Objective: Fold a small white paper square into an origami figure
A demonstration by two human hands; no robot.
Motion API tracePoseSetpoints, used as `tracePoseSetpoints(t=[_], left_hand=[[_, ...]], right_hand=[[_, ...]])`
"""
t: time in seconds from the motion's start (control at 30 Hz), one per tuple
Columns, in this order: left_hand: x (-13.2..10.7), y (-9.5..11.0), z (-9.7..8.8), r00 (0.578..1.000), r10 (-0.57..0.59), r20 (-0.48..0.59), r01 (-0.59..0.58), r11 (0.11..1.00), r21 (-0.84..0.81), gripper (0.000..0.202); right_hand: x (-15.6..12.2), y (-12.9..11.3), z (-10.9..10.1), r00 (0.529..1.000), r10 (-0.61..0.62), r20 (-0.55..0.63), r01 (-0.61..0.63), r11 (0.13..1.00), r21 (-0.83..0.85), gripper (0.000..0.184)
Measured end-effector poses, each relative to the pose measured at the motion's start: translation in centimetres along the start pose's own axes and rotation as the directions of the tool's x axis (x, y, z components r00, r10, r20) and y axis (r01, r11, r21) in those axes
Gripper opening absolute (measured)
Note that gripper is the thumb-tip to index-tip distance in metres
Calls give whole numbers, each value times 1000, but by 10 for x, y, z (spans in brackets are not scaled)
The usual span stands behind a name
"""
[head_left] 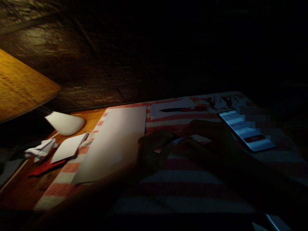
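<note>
A small piece of folded paper [200, 138] is held between my two hands above the striped cloth. My left hand [152, 149] is closed on its left side, with thumb and fingers pinching it. From the right, my right hand [211, 133] grips the same paper, its fingers bent around it. Deep shadow hides most finger detail and the exact shape of the folds. Just left of my left hand lies a large white sheet [117, 138]. To the right of my right hand, a lit phone [247, 130] lies on the cloth.
The red-and-white striped cloth [64, 187] covers the wooden table [36, 192]. A knife [178, 109] lies across a white paper [168, 106] at the back, near folded paper shapes [220, 102]. At left stand a lamp [66, 123], crumpled paper [42, 149], a white pad [69, 147] and a red object [47, 167].
</note>
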State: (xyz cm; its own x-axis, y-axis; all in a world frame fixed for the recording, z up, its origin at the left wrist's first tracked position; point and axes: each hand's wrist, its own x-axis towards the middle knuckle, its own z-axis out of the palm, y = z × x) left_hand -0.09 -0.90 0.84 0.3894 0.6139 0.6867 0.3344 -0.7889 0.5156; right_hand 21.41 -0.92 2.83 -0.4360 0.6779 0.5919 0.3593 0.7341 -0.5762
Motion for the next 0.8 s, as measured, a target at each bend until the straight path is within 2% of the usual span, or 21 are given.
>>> tracePoseSetpoints(t=[0.13, 0.23, 0.3, 0.37, 0.43, 0.5, 0.57, 0.67, 0.8], left_hand=[[2, 1, 0, 995, -99, 15, 100, 993, -60, 5], [1, 1, 3, 962, -266, 55, 272, 946, -179, 15], [0, 0, 6, 902, -419, 106, 431, 855, -289, 20], [-2, -1, 10, 817, -543, 195, 574, 725, -381, 20], [-4, -4, 12, 742, -612, 275, 664, 614, -427, 22], [-5, -6, 14, 702, -636, 322, 706, 558, -436, 25], [-5, -8, 15, 701, -626, 342, 708, 556, -435, 25], [-4, -10, 14, 749, -566, 344, 663, 631, -403, 22], [-2, -13, 13, 820, -535, 205, 573, 763, -299, 27]], right_hand=[[1, -2, 1, 992, 123, 5, -123, 990, 69, 6], [4, -2, 2, 959, 282, 35, -285, 951, 121, 10], [6, 1, 4, 897, 429, 101, -441, 871, 218, 14], [7, 7, 7, 801, 561, 208, -597, 729, 334, 18], [6, 13, 9, 729, 613, 304, -680, 599, 423, 19], [4, 19, 12, 705, 616, 352, -703, 541, 462, 16], [2, 22, 14, 710, 606, 358, -699, 542, 468, 13], [1, 23, 16, 720, 598, 352, -692, 580, 430, 11], [3, 20, 19, 731, 580, 359, -681, 592, 431, 14]])
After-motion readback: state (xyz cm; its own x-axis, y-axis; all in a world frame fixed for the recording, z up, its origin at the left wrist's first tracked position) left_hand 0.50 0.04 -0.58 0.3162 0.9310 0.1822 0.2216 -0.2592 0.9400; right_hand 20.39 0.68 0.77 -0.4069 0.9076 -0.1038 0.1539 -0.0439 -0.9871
